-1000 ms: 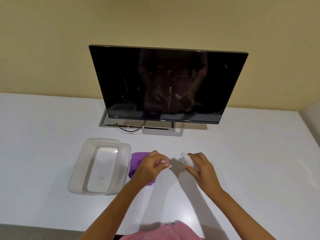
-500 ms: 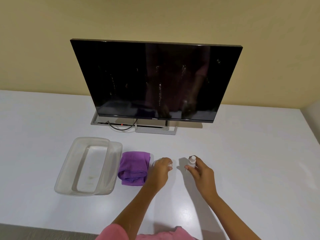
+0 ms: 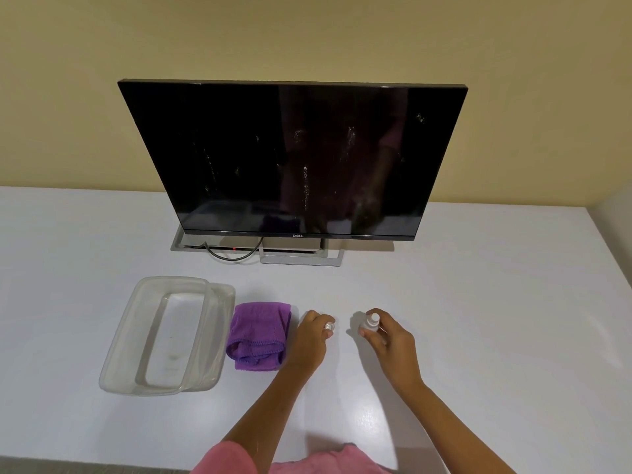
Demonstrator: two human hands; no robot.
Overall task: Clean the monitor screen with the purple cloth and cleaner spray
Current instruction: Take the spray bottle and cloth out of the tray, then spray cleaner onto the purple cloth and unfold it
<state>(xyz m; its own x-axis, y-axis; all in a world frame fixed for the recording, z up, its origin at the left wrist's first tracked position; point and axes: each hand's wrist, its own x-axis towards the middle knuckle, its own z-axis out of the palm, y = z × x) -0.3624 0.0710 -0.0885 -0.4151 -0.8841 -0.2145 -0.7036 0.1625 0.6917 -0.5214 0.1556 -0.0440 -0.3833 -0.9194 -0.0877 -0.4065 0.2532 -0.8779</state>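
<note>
Right hand [image 3: 386,340] grips a small white spray bottle [image 3: 370,323] that stands upright on the white table [image 3: 478,319], fingers curled round its body and the nozzle bare on top. Left hand [image 3: 313,340], just beside it, pinches a small clear cap [image 3: 329,326] at its fingertips, low over the table. The uncapping step looks finished and the spraying of more cleaner seems to be next: that calls for putting the cap down, lifting the bottle and aiming the nozzle at the Dell monitor [image 3: 294,159], which stands well behind both hands against the yellow wall. Its dark screen shows pale streaks and droplet marks near the middle and the upper right. The folded purple cloth [image 3: 258,336] lies on the table, touching or nearly touching the left hand, ready for wiping. Left of the cloth sits a clear plastic container [image 3: 164,336]. A dark cable [image 3: 232,255] loops in front of the monitor's metal stand. Nothing lies between the hands and the screen.
</note>
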